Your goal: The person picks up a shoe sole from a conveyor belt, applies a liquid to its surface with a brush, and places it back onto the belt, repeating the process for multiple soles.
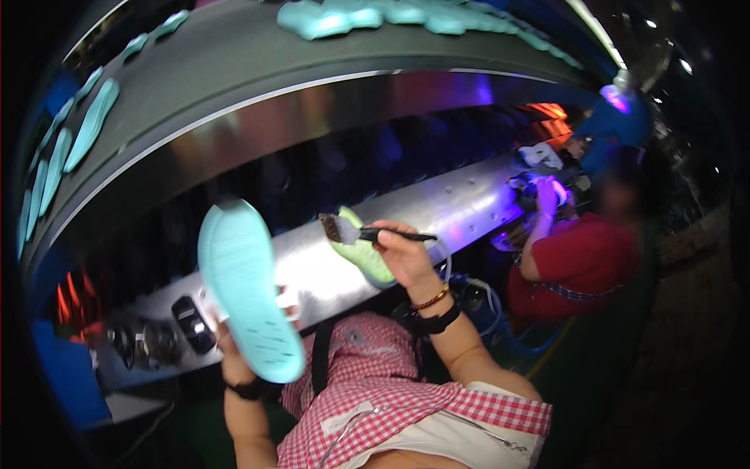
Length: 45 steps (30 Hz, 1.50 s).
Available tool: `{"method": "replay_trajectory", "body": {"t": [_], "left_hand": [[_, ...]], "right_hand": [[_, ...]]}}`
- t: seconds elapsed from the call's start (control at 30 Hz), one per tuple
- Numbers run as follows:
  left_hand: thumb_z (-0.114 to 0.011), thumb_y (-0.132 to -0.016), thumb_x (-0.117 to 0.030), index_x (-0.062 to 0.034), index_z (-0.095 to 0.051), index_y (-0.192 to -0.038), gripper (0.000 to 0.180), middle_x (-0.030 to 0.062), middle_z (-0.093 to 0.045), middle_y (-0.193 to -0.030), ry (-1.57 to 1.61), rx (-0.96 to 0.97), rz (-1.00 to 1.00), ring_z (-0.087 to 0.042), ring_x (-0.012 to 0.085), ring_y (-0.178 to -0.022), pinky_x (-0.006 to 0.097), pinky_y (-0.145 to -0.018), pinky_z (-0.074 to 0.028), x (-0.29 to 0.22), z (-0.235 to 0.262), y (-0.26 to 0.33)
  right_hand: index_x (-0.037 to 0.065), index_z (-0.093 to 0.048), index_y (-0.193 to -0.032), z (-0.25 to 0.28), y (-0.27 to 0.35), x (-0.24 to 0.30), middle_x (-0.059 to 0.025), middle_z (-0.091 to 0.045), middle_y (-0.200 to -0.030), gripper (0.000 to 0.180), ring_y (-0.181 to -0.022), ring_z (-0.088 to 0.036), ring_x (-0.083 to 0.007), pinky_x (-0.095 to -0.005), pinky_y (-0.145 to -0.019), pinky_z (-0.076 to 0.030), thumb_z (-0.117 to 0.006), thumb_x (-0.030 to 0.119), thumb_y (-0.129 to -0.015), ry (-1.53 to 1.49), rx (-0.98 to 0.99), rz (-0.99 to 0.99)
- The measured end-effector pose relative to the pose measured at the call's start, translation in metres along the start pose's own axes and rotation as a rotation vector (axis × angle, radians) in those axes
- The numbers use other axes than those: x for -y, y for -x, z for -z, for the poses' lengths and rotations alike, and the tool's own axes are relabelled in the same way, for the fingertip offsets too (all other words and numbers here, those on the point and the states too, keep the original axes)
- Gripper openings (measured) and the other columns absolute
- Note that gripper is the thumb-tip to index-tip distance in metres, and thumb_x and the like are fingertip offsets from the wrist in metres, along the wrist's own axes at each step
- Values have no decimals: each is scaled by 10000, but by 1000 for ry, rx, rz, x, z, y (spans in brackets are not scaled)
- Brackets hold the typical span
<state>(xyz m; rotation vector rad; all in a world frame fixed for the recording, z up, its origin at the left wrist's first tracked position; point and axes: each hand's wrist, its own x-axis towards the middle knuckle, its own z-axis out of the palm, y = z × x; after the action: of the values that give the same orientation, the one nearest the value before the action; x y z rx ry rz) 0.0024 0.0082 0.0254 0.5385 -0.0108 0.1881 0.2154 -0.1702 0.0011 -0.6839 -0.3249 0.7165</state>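
Note:
My left hand (225, 338) holds a turquoise shoe sole (242, 270) upright from behind. Only some of its fingers show past the sole's edges. Between the fingers of my right hand (406, 248) is a brush (367, 232) with a black handle, its dark bristle end pointing left. The brush is apart from the turquoise sole. Behind the brush, a light green sole (366, 256) lies on the metal bench (312, 301), partly covered by the brush and hand.
A dark conveyor belt (234, 59) curves across the far side, with several turquoise soles (92, 125) on it. Dark rounded objects (193, 324) sit at the bench's left end. To the right, a person in a red top (582, 262) works under purple light.

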Motion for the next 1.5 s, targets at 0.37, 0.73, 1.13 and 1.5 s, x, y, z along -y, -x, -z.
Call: {"method": "replay_trajectory", "body": {"t": [0.37, 0.73, 1.13, 1.5], "left_hand": [[-119, -735, -751, -69, -303, -1295, 901, 226, -451, -1175, 266, -132, -49, -463, 372, -1071, 512, -902, -372, 57, 41, -13], [-156, -822, -641, -56, -445, -1149, 730, 130, -561, -985, 47, -544, -339, -552, 246, -908, 379, -804, -453, 41, 55, -14], [-128, -795, -679, -65, -404, -1225, 799, 166, -533, -1086, 432, -326, -230, -551, 292, -949, 414, -825, -457, 40, 8, -17], [-103, -778, -690, -38, -436, -1156, 824, 181, -578, -907, -9, -408, -516, -575, 295, -801, 406, -730, -475, 25, 20, -12]], "right_hand": [[-34, -618, -917, -38, -24, -64, -98, -634, -869, 189, -805, -594, -136, -231, -749, -456, -628, 14, -735, 431, 145, -297], [58, -669, -876, -81, 3, -66, -73, -587, -691, 204, -664, -546, -142, -234, -602, -412, -678, 106, -677, 1116, 666, 164], [14, -645, -910, -101, 4, -29, -69, -640, -820, 193, -769, -578, -93, -220, -708, -461, -657, 55, -722, 824, 593, -170], [15, -651, -899, -92, 13, -12, -73, -608, -811, 195, -704, -567, -112, -208, -615, -452, -657, 13, -704, 745, 815, -284]]}}
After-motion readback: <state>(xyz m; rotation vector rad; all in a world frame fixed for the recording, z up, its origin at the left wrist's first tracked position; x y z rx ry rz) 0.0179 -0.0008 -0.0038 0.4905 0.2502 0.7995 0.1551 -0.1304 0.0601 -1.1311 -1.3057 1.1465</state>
